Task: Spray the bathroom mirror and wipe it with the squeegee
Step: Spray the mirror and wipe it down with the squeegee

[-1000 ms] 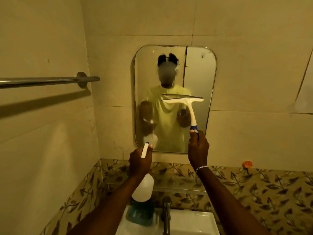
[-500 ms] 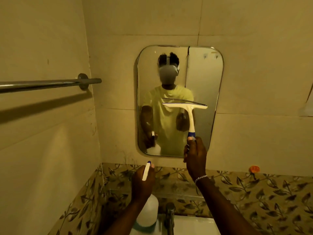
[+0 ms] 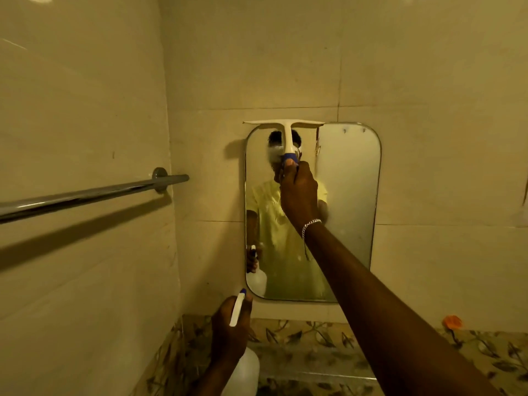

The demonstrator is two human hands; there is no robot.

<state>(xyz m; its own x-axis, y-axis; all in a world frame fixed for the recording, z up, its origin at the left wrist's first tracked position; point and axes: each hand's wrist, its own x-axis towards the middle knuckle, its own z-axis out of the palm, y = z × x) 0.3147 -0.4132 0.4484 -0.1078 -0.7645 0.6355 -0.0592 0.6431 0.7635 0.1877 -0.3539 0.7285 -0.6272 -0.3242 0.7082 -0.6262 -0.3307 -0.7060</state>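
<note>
On the far tiled wall [image 3: 400, 67], a rounded mirror [image 3: 348, 201] in a thin metal frame is mounted, with a towel rail [image 3: 85, 194] fixed to the left wall. The glass looks dim and slightly hazy, and two small marks are seen near its top right edge. The right hand [image 3: 300, 192] is clenched around the blue grip of the squeegee [image 3: 285, 130], whose white blade is laid level along the mirror's top left edge. The stroke would best be drawn straight down with even pressure, the blade kept flat against the glass, and the right half taken in an overlapping pass. Lower and nearer, the spray bottle [image 3: 243, 364] is gripped by the left hand [image 3: 228, 330], the fingers [image 3: 248, 299] wrapped round its neck and held clear of the glass.
</note>
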